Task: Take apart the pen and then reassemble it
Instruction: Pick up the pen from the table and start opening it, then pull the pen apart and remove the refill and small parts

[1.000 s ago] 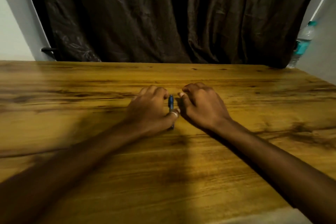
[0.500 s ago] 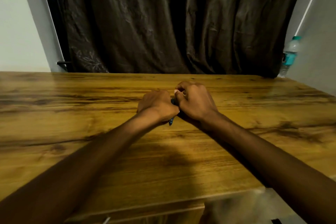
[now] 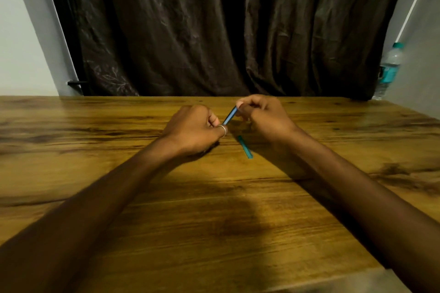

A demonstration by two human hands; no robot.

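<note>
A slim blue pen (image 3: 230, 115) is held tilted just above the wooden table (image 3: 214, 221), between my two hands. My left hand (image 3: 194, 129), with a ring on one finger, is closed on the pen's lower end. My right hand (image 3: 263, 116) pinches the upper end with its fingertips. A second blue piece (image 3: 245, 150) shows below my right hand, slanting toward me. I cannot tell whether it lies on the table or is in the air. The ends of the held pen are hidden inside my fingers.
A dark curtain (image 3: 214, 31) hangs behind the table's far edge. A plastic water bottle (image 3: 389, 69) with a teal label stands at the far right corner by the wall. The table's near edge (image 3: 333, 280) runs at the bottom right.
My hands were pressed together on the pen at the table; they have now lifted and drawn apart, the pen is exposed between them, and a second blue piece has appeared below my right hand.
</note>
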